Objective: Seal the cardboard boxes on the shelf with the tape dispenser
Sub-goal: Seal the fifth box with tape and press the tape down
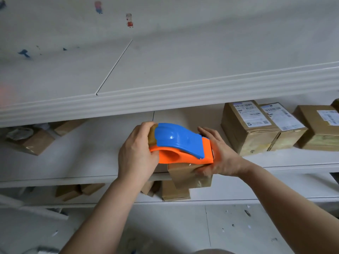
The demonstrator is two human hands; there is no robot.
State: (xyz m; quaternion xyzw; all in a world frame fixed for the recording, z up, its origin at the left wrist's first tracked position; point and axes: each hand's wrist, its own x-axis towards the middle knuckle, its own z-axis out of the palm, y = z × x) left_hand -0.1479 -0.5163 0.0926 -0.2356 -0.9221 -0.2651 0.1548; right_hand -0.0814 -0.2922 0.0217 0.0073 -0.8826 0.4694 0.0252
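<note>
A blue and orange tape dispenser lies on top of a small cardboard box at the front edge of the middle shelf. My left hand grips the dispenser's left end, where the brown tape roll shows. My right hand holds the box at its right side, thumb curled against the front face and fingers stretched along the dispenser's right end. A strip of brown tape runs down the box's front. Most of the box top is hidden under the dispenser.
Three labelled cardboard boxes stand in a row at the shelf's right. More boxes sit at its left, and others on the lower shelf. A white upper shelf overhangs. Below is a spotted floor.
</note>
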